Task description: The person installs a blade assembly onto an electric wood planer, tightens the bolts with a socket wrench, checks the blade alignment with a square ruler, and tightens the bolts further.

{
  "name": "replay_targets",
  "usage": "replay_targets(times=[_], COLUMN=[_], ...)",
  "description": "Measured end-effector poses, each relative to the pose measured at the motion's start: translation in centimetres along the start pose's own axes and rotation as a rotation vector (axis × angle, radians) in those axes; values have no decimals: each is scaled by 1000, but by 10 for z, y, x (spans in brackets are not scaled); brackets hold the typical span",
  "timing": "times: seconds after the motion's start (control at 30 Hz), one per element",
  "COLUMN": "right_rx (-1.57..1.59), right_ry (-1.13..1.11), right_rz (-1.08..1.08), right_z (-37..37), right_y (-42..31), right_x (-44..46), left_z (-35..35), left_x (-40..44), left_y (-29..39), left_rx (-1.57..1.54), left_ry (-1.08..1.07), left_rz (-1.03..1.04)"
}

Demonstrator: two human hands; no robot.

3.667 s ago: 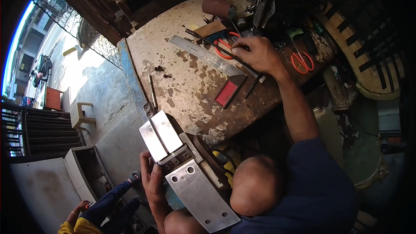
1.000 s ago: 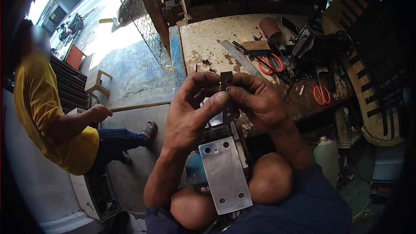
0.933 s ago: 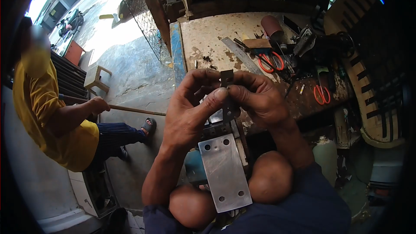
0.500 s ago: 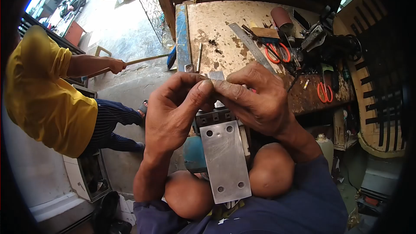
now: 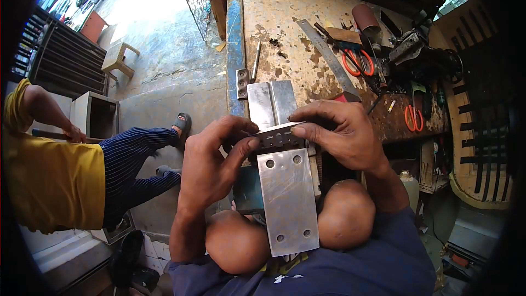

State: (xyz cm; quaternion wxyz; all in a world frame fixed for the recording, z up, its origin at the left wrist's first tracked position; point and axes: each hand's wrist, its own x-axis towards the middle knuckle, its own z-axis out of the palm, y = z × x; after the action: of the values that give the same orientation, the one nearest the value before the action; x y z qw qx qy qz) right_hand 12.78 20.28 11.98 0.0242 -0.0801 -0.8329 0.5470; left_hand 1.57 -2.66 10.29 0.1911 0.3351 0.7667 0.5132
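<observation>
My left hand [image 5: 216, 156] and my right hand [image 5: 342, 131] pinch opposite ends of a thin metal strip [image 5: 278, 128] between thumb and fingers. A darker face with small slots shows just below its pale edge; whether that belongs to the strip or to the block behind it, I cannot tell. Directly beneath, a flat grey metal plate [image 5: 290, 203] with holes near its corners lies between my knees. Beyond the strip are two shiny metal pieces [image 5: 260, 104] side by side with a groove between them. A teal body [image 5: 247, 189] shows under the plate's left side.
The worn workbench [image 5: 274, 22] carries a steel ruler [image 5: 326, 52], orange-handled scissors [image 5: 359, 63], a thin rod [image 5: 256, 60] and a holed metal block [image 5: 242, 84]. A person in a yellow shirt [image 5: 60, 181] stands at left, near a wooden stool [image 5: 118, 57]. A slatted chair [image 5: 476, 104] stands at right.
My hands have moved apart from fingertips nearly touching, and the strip now shows between them. The shiny pieces behind are uncovered. The person in yellow has shifted lower in view.
</observation>
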Motion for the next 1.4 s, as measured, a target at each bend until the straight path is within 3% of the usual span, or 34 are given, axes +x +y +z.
replay_targets(times=[0.13, 0.17, 0.23, 0.47, 0.6, 0.7, 0.97, 1.07, 1.17, 1.27, 1.33, 1.4], right_rx=[-10, -126, -242, -247, -267, -232, -232, -217, -170, -165, -112, -117], right_ry=[-8, 21, 46, 75, 153, 139, 153, 219, 316, 390, 373, 381], right_rz=[82, -19, -119, -171, -312, -119, -197, -211, -219, -215, -147, -145], right_z=[3, 3, 3, 6, 11, 9, 9, 8, 7, 3, 1, 1], right_y=[-5, -5, -3, 5, 12, 1, 9, 8, 17, 13, 9, 10], right_x=[-5, -5, -5, -5, -4, -5, -7, -10, -13, -15, -19, -21], left_z=[6, 5, 5, 9, 11, 13, 6, 0, -9, -4, 0, 3], left_x=[-3, -2, -2, -1, -3, -5, 1, 20, 56, 87, 102, 114], left_y=[5, 7, 10, 6, 3, 3, -3, -36, -56, -94, -105, -120], left_rx=[12, 12, 278, 338, 258, 222, 138, -29, 158, 419, 622, 661], left_ry=[48, 49, 71, 108, 118, 110, 71, 169, 190, 125, -91, -158], left_rz=[-102, -102, 121, 119, 69, 42, -22, -36, -120, 73, 33, 16])
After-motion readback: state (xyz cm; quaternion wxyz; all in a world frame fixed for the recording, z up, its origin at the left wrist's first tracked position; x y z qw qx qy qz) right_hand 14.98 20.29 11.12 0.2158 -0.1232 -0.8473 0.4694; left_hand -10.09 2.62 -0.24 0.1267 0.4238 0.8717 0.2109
